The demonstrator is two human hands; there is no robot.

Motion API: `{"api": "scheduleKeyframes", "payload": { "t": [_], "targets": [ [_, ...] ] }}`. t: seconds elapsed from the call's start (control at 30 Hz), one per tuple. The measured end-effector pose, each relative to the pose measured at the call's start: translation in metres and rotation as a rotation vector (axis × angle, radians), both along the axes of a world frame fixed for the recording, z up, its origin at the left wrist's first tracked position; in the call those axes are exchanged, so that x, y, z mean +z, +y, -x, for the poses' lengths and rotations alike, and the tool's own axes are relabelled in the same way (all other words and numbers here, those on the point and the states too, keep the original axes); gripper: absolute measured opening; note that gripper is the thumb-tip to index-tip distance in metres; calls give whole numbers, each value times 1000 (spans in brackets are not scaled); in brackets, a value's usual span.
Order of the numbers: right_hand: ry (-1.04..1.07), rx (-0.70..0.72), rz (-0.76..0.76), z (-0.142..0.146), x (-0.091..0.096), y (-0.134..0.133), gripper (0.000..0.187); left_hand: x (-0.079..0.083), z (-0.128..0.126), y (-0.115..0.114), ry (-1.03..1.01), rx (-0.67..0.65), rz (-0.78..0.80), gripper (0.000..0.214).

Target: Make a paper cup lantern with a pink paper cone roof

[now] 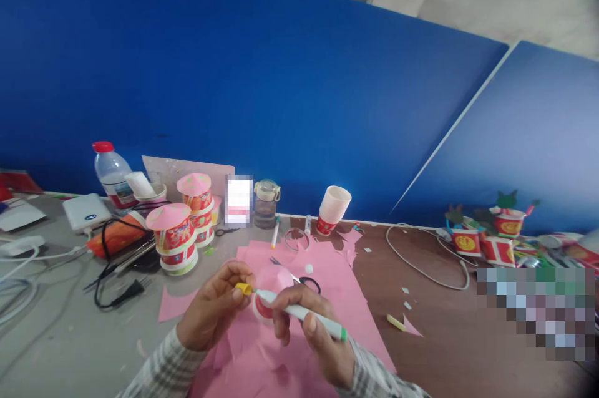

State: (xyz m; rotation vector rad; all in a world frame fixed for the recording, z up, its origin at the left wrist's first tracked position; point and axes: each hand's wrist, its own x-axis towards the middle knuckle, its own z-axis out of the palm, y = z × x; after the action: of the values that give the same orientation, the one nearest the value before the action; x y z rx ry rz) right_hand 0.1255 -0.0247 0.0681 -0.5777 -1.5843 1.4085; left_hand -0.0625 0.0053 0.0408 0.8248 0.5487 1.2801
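The left hand (213, 314) is closed, thumb and forefinger pinched on the yellow cap (244, 289) of a slim white plastic marker (292, 312); the right hand (318, 339) is curled shut around the barrel, so it seems each end is braced against the other; the marker hangs low over sheets of pink paper (327, 273) on the brown surface (449, 335), just above a small red paper cup (262, 309); its long axis lies near level, capped tip to the left and slightly away, green tail (344, 335) to the right and nearer the person; black-handled scissors (306, 284) lie just beyond.
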Motion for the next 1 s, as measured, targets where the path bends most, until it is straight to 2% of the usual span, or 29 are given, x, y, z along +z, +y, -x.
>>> {"api": "scheduleKeyframes", "payload": {
  "t": [0.27, 0.43, 0.73, 0.9, 1.0],
  "targets": [
    [-57, 12, 16, 1, 0, 1, 48, 3, -4, -2, 109, 31, -66, 29],
    [-76, 30, 35, 2, -3, 3, 47, -1, -4, -2, 180, 55, -81, 29],
    [-116, -34, -14, 6, -8, 5, 53, -3, -6, -2, 359, 122, -105, 27],
    [-171, -23, -94, 6, -3, 5, 53, -2, -8, -3, 386, 161, -128, 26],
    [-145, 22, -70, 7, 2, 4, 51, 0, -8, -5, 399, 184, -150, 26]
  ]
}}
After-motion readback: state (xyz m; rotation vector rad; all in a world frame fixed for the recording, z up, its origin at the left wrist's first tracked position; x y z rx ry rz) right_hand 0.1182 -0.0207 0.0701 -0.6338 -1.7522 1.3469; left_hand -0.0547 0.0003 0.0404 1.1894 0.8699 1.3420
